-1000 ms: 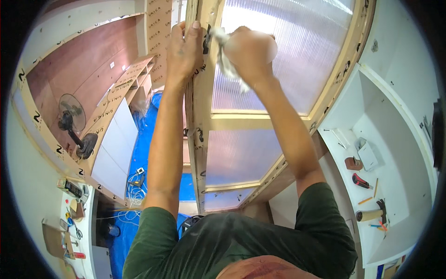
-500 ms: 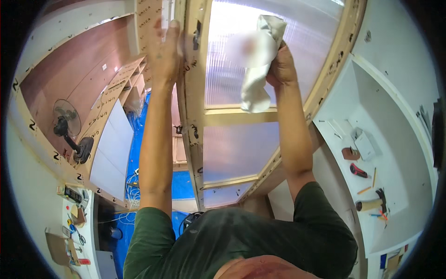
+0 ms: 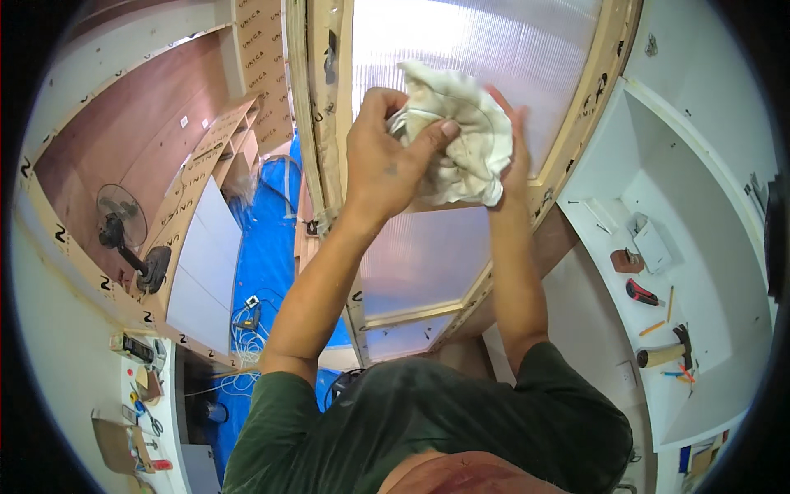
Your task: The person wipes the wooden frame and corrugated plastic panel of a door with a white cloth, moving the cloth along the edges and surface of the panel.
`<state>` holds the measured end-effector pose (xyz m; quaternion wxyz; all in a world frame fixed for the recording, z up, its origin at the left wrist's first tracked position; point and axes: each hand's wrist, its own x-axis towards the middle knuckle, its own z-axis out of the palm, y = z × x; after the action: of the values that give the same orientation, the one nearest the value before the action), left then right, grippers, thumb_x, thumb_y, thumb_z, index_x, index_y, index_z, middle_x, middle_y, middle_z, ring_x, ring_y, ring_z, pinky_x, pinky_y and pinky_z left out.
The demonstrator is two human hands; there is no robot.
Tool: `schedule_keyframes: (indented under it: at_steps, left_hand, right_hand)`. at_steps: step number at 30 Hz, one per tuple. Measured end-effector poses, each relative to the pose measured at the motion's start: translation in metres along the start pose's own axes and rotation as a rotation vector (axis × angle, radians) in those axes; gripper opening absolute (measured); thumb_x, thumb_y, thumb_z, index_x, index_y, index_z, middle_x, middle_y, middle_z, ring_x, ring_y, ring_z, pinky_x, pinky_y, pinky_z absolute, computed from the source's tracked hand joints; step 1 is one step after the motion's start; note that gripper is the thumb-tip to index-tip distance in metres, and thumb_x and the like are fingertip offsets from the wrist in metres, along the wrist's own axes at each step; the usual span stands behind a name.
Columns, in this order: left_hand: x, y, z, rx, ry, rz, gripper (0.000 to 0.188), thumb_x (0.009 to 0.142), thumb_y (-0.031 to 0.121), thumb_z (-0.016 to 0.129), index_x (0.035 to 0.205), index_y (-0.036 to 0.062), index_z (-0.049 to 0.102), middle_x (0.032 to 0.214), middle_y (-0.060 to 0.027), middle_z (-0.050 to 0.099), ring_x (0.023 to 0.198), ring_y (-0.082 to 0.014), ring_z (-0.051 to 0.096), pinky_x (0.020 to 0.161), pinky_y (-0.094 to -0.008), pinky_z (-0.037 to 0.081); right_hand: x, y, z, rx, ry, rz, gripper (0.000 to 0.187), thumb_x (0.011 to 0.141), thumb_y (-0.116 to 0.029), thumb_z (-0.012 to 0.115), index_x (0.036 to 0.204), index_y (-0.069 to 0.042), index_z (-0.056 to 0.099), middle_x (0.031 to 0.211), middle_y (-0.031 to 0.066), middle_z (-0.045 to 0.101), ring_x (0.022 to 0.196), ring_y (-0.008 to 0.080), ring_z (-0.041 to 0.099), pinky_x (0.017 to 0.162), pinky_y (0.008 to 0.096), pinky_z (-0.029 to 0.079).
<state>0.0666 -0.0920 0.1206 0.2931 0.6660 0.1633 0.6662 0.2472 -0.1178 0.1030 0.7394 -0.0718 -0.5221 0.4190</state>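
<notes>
A crumpled off-white cloth (image 3: 461, 136) is bunched between my two hands, in front of a door with ribbed translucent panels (image 3: 428, 263). My left hand (image 3: 391, 156) grips its left side, thumb pressed over the folds. Against the cloth's right edge lies my right hand (image 3: 512, 148), its fingers partly hidden behind the fabric. Around the panels runs a light wooden frame (image 3: 329, 115), with dark marks and hardware on it.
On the right, a white shelf unit (image 3: 658, 272) carries a hammer (image 3: 671, 356), a red-black utility knife (image 3: 643, 292) and pencils (image 3: 652, 328). At left stand a black fan (image 3: 123, 239) and a ledge with scissors (image 3: 156, 424). Blue sheeting (image 3: 276, 206) with cables covers the floor.
My left hand has left the door frame's edge and taken hold of the cloth. The cloth, hanging long before, is now bunched up and lower, between both hands.
</notes>
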Motion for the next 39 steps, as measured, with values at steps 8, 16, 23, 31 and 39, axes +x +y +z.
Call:
schedule_keyframes:
  at_steps: [8, 16, 23, 31, 39]
  left_hand:
    - [-0.011, -0.032, 0.039, 0.054, 0.249, 0.339, 0.067, 0.080, 0.014, 0.086, 0.132, -0.0087, 0.048, 0.113, -0.0185, 0.052, 0.105, -0.0280, 0.054, 0.092, -0.0383, 0.047]
    - [-0.022, -0.040, 0.022, -0.184, -0.152, 0.187, 0.059, 0.083, 0.008, 0.081, 0.134, 0.0014, 0.052, 0.121, -0.0172, 0.049, 0.113, -0.0234, 0.052, 0.097, -0.0386, 0.047]
    - [-0.024, -0.024, 0.015, -0.491, -0.148, 0.094, 0.059, 0.087, -0.002, 0.069, 0.140, 0.0012, 0.043, 0.139, -0.0169, 0.047, 0.130, -0.0218, 0.050, 0.103, -0.0337, 0.048]
    - [-0.004, -0.014, -0.047, 0.053, -0.312, 0.244, 0.061, 0.087, 0.005, 0.075, 0.143, 0.0011, 0.051, 0.136, -0.0108, 0.058, 0.108, -0.0204, 0.062, 0.093, -0.0335, 0.049]
    - [0.104, -0.056, -0.123, 0.258, 0.329, 0.264, 0.055, 0.102, 0.040, 0.063, 0.140, 0.0026, 0.054, 0.129, -0.0139, 0.057, 0.115, -0.0225, 0.056, 0.095, -0.0363, 0.048]
  right_hand:
    - [-0.038, -0.003, 0.050, -1.255, 0.081, -0.477, 0.073, 0.102, -0.030, 0.065, 0.157, 0.002, 0.029, 0.154, 0.0221, 0.036, 0.144, 0.0328, 0.039, 0.116, 0.0476, 0.035]
    - [-0.018, 0.029, 0.030, -0.762, 0.213, -0.275, 0.052, 0.105, -0.023, 0.056, 0.149, 0.003, 0.046, 0.155, 0.0149, 0.029, 0.140, 0.0263, 0.038, 0.116, 0.0415, 0.036]
    - [-0.023, 0.039, 0.037, -0.725, 0.186, -0.373, 0.043, 0.105, -0.021, 0.059, 0.141, -0.001, 0.046, 0.138, 0.0119, 0.044, 0.123, 0.0184, 0.049, 0.103, 0.0337, 0.046]
    - [0.023, 0.012, 0.034, -1.264, 0.095, -0.749, 0.033, 0.087, 0.001, 0.069, 0.118, -0.010, 0.070, 0.116, 0.0103, 0.062, 0.107, 0.0268, 0.061, 0.094, 0.0372, 0.052]
    - [0.133, -0.002, 0.125, -1.755, -0.143, -1.114, 0.017, 0.087, -0.021, 0.070, 0.099, -0.009, 0.073, 0.119, 0.0174, 0.059, 0.112, 0.0351, 0.057, 0.093, 0.0513, 0.044]
